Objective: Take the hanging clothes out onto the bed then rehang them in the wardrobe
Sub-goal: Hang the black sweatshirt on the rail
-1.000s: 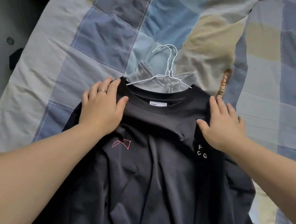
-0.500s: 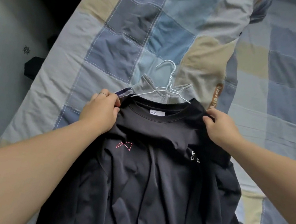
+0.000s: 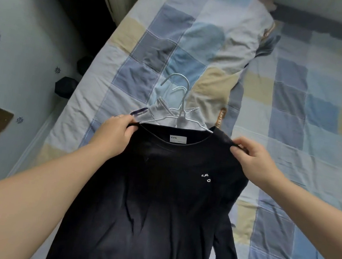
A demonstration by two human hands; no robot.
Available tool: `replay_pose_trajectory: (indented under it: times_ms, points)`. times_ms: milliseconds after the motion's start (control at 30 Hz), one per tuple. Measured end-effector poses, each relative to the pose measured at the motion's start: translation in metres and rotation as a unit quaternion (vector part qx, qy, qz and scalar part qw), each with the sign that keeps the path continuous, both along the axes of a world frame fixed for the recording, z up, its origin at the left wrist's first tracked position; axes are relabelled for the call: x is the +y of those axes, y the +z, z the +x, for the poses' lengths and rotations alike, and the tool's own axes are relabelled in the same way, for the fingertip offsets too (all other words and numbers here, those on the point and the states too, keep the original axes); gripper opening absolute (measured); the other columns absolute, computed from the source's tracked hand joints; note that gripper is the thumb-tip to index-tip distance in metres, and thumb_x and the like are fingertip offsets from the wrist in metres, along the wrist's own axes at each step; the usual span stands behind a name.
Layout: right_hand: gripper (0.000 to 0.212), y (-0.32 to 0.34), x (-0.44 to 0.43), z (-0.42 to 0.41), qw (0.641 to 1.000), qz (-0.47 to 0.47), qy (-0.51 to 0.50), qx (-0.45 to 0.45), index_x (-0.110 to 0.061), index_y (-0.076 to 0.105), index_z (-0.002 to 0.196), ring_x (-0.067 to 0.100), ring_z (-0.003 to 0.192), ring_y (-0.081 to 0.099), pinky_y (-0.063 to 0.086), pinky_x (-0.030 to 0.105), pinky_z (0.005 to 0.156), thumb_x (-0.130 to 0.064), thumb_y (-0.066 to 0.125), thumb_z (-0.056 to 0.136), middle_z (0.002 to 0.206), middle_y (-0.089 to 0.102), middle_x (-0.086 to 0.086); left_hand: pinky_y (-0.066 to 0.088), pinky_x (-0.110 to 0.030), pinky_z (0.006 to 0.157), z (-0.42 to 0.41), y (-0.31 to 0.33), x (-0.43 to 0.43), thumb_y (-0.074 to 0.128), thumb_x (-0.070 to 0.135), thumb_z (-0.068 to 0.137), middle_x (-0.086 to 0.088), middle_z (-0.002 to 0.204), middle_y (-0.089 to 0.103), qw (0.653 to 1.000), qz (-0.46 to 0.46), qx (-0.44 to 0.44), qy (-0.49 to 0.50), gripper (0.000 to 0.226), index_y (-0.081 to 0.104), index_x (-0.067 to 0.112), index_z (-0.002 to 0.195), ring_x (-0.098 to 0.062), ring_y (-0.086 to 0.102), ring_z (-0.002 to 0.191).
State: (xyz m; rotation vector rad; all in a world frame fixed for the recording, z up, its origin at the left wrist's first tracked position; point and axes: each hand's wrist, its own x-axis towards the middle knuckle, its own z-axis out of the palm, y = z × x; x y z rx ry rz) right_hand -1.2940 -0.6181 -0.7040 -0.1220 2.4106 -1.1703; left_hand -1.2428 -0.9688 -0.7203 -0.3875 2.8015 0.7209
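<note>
One black shirt [image 3: 162, 195] hangs between both hands, left hand [image 3: 115, 134] and right hand [image 3: 255, 158] each pinching a shoulder, above the patchwork bed [image 3: 300, 127], white hangers [image 3: 180, 106] just beyond its collar.

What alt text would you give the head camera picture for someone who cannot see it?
Two bare hands, left hand and right hand, pinch the shoulders of a dark shirt above a patchwork quilt. Beyond its collar lie white wire hangers on a grey garment.
</note>
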Motion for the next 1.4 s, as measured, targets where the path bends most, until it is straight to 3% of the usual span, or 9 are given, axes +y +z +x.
replay_pose_trajectory:
  times_ms: [133,367,433,633,767,900,967,1100,1400]
  points:
    - [0.009,0.068,0.028,0.036,0.997,0.049,0.064,-0.001,-0.031,0.063,0.089,0.014,0.065,0.052,0.041,0.030,0.061,-0.026,0.059,0.095,0.072,0.062,-0.003,0.045,-0.034,0.087,0.070,0.072,0.021,0.055,0.026,0.100,-0.005,0.108,0.067,0.999,0.028,0.004,0.038,0.020,0.068,0.014,0.111,-0.025,0.060,0.103]
    - [0.010,0.157,0.045,0.120,0.979,0.062,0.193,0.006,-0.031,0.064,0.102,0.004,0.084,0.060,0.046,0.027,0.071,-0.034,0.056,0.098,0.091,0.067,-0.013,0.047,-0.036,0.084,0.216,0.189,0.054,0.064,0.025,0.096,0.000,0.099,0.068,0.986,0.038,0.057,0.150,0.015,0.073,0.016,0.104,-0.024,0.061,0.099]
    - [0.012,0.175,0.040,0.144,0.972,0.056,0.227,0.015,-0.024,0.065,0.096,0.014,0.077,0.062,0.049,0.035,0.071,-0.031,0.056,0.098,0.085,0.068,-0.005,0.047,-0.035,0.086,0.259,0.215,0.062,0.066,0.024,0.094,0.002,0.099,0.068,0.979,0.033,0.077,0.188,0.014,0.074,0.018,0.104,-0.022,0.061,0.099]
    - [0.014,0.222,0.013,0.216,0.956,0.020,0.288,0.058,-0.017,0.065,0.089,0.008,0.058,0.051,0.037,0.025,0.055,-0.026,0.058,0.097,0.065,0.061,-0.002,0.041,-0.027,0.081,0.381,0.272,0.085,0.066,0.024,0.093,0.011,0.097,0.065,0.952,0.011,0.122,0.281,0.012,0.074,0.024,0.102,-0.013,0.058,0.094]
    - [0.012,0.252,-0.003,0.262,0.937,0.016,0.333,0.108,-0.027,0.064,0.086,0.000,0.060,0.052,0.035,0.023,0.056,-0.027,0.058,0.096,0.061,0.058,-0.021,0.041,-0.028,0.078,0.464,0.299,0.096,0.064,0.025,0.094,0.009,0.097,0.065,0.938,-0.016,0.137,0.318,0.010,0.072,0.024,0.101,-0.014,0.058,0.093]
    - [0.010,0.276,-0.012,0.321,0.911,-0.011,0.384,0.148,-0.026,0.069,0.094,-0.002,0.076,0.055,0.038,0.016,0.068,-0.023,0.060,0.096,0.081,0.060,-0.019,0.043,-0.029,0.079,0.551,0.320,0.112,0.066,0.024,0.093,0.009,0.097,0.066,0.917,-0.027,0.178,0.356,0.010,0.073,0.023,0.101,-0.015,0.059,0.094]
    - [0.010,0.285,-0.010,0.355,0.903,-0.021,0.395,0.169,-0.028,0.069,0.093,-0.006,0.076,0.055,0.036,0.010,0.067,-0.021,0.061,0.095,0.082,0.060,-0.021,0.044,-0.029,0.080,0.596,0.326,0.123,0.068,0.022,0.092,0.010,0.096,0.065,0.909,-0.029,0.196,0.366,0.009,0.073,0.023,0.100,-0.015,0.059,0.094]
    - [0.011,0.293,0.003,0.430,0.898,-0.029,0.392,0.197,-0.019,0.073,0.099,-0.002,0.080,0.057,0.039,0.017,0.070,-0.019,0.063,0.094,0.087,0.063,-0.017,0.046,-0.031,0.082,0.684,0.329,0.150,0.068,0.023,0.092,0.013,0.094,0.066,0.897,-0.026,0.213,0.386,0.007,0.073,0.024,0.096,-0.013,0.059,0.095]
    - [0.011,0.303,0.035,0.560,0.880,-0.018,0.418,0.223,-0.020,0.075,0.096,-0.005,0.080,0.055,0.034,0.001,0.068,-0.018,0.065,0.092,0.085,0.062,-0.019,0.050,-0.034,0.083,0.841,0.323,0.219,0.069,0.024,0.091,0.016,0.089,0.061,0.878,-0.017,0.213,0.429,0.005,0.066,0.026,0.088,-0.014,0.059,0.092]
